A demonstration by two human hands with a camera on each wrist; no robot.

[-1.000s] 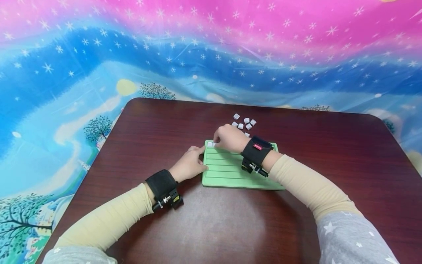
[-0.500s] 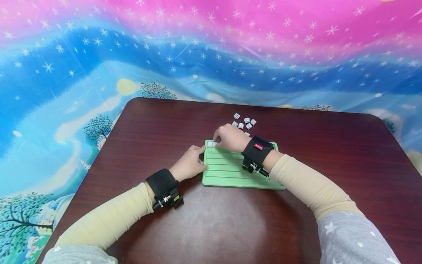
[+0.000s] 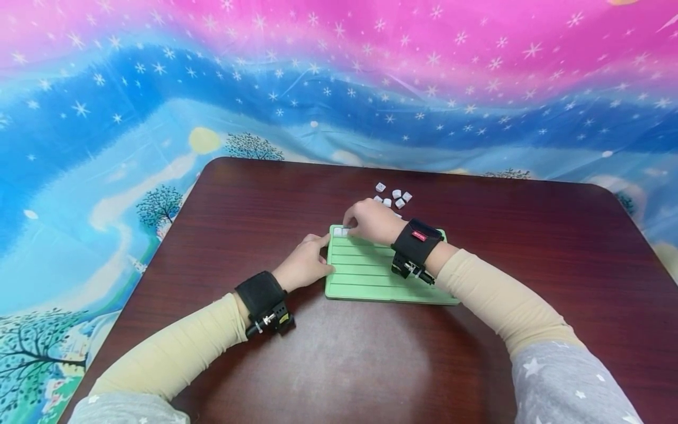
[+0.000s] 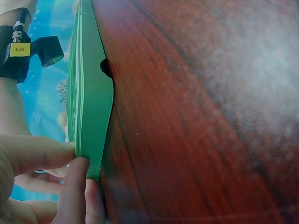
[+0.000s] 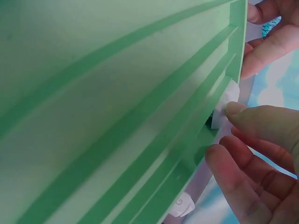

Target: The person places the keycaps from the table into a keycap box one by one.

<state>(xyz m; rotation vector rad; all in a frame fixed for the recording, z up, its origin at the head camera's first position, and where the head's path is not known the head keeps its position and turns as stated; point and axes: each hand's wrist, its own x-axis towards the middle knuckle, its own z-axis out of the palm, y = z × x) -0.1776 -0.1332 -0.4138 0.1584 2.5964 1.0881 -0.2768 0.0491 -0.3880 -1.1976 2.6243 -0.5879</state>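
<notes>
A light green ridged tray (image 3: 371, 271) lies flat near the middle of the table, with slim strips running along its length. At its left edge my left hand (image 3: 303, 263) holds the rim, thumb and fingertips against the side; the left wrist view shows these fingers (image 4: 74, 186) at the tray's corner. Over the far left part of the tray is my right hand (image 3: 373, 221), fingers bent down, pinching a white keycap (image 5: 225, 105) in the farthest row. The thumb (image 5: 236, 109) lies on that keycap. To its left sits another white keycap (image 3: 337, 232) in the same row.
Several loose white keycaps (image 3: 397, 193) lie on the dark wooden table (image 3: 254, 200) beyond the tray, partly behind my right hand. A patterned pink and blue cloth (image 3: 318, 82) hangs behind the table.
My right wrist has shifted very slightly to the right, while its fingers stay at the same spot in the far row. The left hand and the tray have not visibly moved.
</notes>
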